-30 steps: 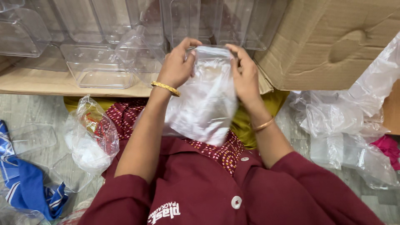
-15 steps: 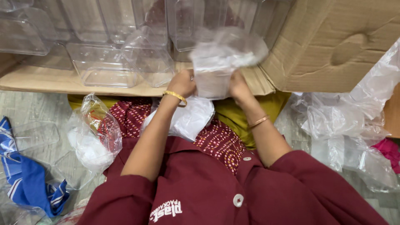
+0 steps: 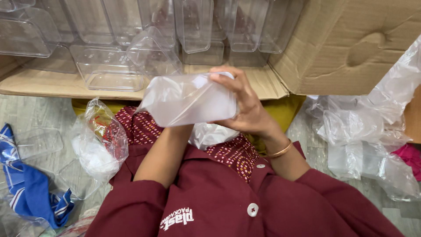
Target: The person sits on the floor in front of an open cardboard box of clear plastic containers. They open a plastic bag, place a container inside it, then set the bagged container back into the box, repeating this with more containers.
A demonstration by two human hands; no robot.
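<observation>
The carton (image 3: 351, 48) lies on its side at upper right, its flap (image 3: 144, 83) spread flat toward the person. Clear tubs (image 3: 109, 70) stand in rows on and behind the flap. Loose plastic film (image 3: 364, 127) is heaped at the right. A blue cloth (image 3: 30, 193) lies at lower left, with a filled bag (image 3: 98, 145) just beside it.

The bagged tub (image 3: 188, 101) is held above the lap, in front of the flap and apart from it. It is a clear rectangular container inside a thin, cloudy plastic sleeve. Its long axis runs left to right, close to level. The left end tapers to a gathered corner of film that points left and slightly down. Which end is the mouth of the tub cannot be told through the film.

Handling judgement: the item is light. The tub walls are thin and semi-stiff, and are likely to flex or crack under a hard squeeze. The film is soft and slippery and may slide over the tub. Take hold across the short sides, near one end, with the film pinched tight against the wall.

The right hand (image 3: 245, 105) clasps the right end, fingers curled over the top edge and thumb below. The left hand is hidden behind the bagged tub; only its forearm (image 3: 164, 153) shows, so its grip cannot be told.
</observation>
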